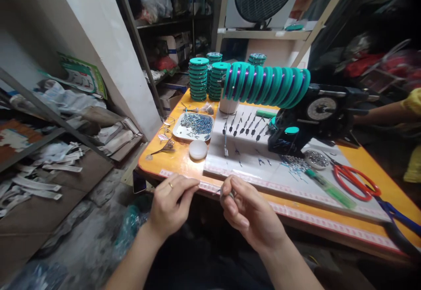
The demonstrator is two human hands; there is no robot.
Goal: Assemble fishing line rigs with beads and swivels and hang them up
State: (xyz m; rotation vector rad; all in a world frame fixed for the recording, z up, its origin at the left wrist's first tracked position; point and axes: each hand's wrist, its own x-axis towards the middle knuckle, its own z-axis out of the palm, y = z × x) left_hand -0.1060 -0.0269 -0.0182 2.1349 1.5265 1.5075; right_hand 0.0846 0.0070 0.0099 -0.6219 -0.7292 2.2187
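Just off the table's front edge, my left hand (173, 200) pinches thumb against forefinger; whatever lies between them is too small to make out. My right hand (251, 211) is beside it, with curled fingers closed around a small greyish piece that is mostly hidden. A short dark tip sticks out of that hand toward the left one. On the pale board (217, 158) beyond lie several small rigs with dark bodies (253, 125). A beaded strand (225, 139) with a metal weight hangs down near the board's left side.
A white tray (177, 133) of small metal pieces and a round white lid (198, 150) are on the left. Green spools (268, 84) sit on a black winding machine (315, 110). Red-handled scissors (351, 182) and a green tube (332, 189) lie right. Another person's arm (381, 112) reaches in.
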